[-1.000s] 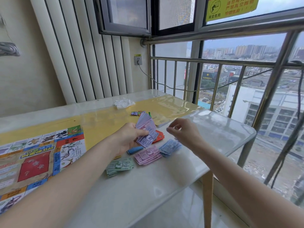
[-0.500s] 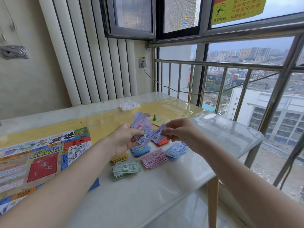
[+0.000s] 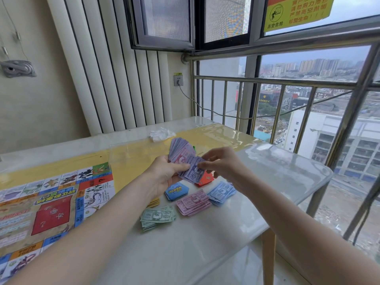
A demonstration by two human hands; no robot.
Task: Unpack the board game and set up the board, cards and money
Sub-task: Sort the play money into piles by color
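Both hands are gripping paper money. The left hand (image 3: pixel 164 173) is clutching the fanned wad (image 3: pixel 182 151); the right hand (image 3: pixel 223 163) is pinching a purple note (image 3: pixel 192 173).

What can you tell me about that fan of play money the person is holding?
The fan of play money is a thick stack of thin paper notes, mostly purple with a pink one near the front, spread out and held upright above the table. The left hand grips its lower edge; the right hand pinches the front purple note, printed 5000.
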